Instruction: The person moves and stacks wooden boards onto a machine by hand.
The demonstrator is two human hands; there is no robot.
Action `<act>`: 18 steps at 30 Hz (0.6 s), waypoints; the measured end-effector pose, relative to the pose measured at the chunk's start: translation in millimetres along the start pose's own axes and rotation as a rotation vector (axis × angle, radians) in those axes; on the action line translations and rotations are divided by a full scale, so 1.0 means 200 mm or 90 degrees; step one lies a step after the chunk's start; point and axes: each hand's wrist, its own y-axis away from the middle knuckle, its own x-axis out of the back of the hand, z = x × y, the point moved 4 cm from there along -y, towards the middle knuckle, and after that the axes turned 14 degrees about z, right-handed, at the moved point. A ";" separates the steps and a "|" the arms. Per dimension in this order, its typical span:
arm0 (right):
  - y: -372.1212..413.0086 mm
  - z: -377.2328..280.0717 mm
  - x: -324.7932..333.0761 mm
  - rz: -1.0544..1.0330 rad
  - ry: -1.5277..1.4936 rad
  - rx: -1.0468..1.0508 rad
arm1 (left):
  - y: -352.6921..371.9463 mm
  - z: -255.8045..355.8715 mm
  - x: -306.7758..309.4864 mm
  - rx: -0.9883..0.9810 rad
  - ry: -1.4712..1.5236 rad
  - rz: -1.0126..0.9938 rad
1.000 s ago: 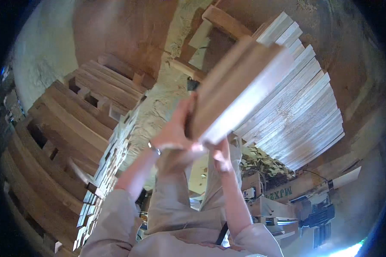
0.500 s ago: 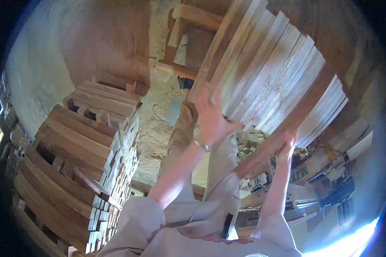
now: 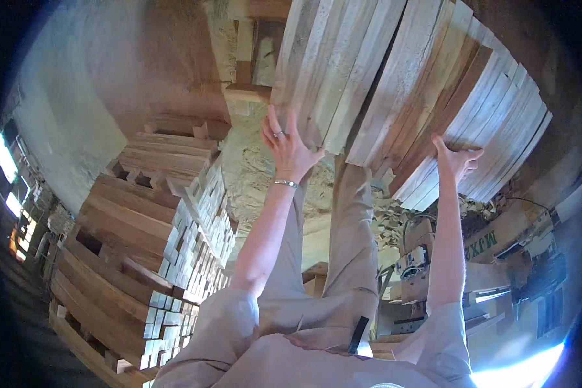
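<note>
Several long wooden planks lie side by side in front of me, with a dark gap between two groups. My left hand, wearing a ring and a bracelet, is at the near ends of the left group. Its fingers are spread, with the thumb out to the right. Over the right group rests my right hand, its thumb apart near a reddish-brown plank and its other fingers loosely bent over paler planks. Neither hand is wrapped round a plank.
Tall stacks of sawn timber stand at the left, their cut ends facing my legs. Sandy-looking debris covers the floor. At the right is a machine with lettering and a cable. Wood scraps lie below the planks.
The reddish-brown plank that my right hand held now lies among the others. My left hand has moved left to the plank ends. The planks appear shifted, with a gap between groups.
</note>
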 end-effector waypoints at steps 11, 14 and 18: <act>0.02 -0.06 -0.02 0.010 0.007 -0.052 | -0.12 0.06 0.04 0.044 -0.056 -0.073; 0.02 0.01 -0.11 0.083 0.017 -0.026 | -0.11 0.13 0.00 0.059 -0.107 -0.048; 0.03 -0.01 -0.09 0.137 -0.034 0.004 | -0.16 0.15 0.00 0.048 -0.084 -0.042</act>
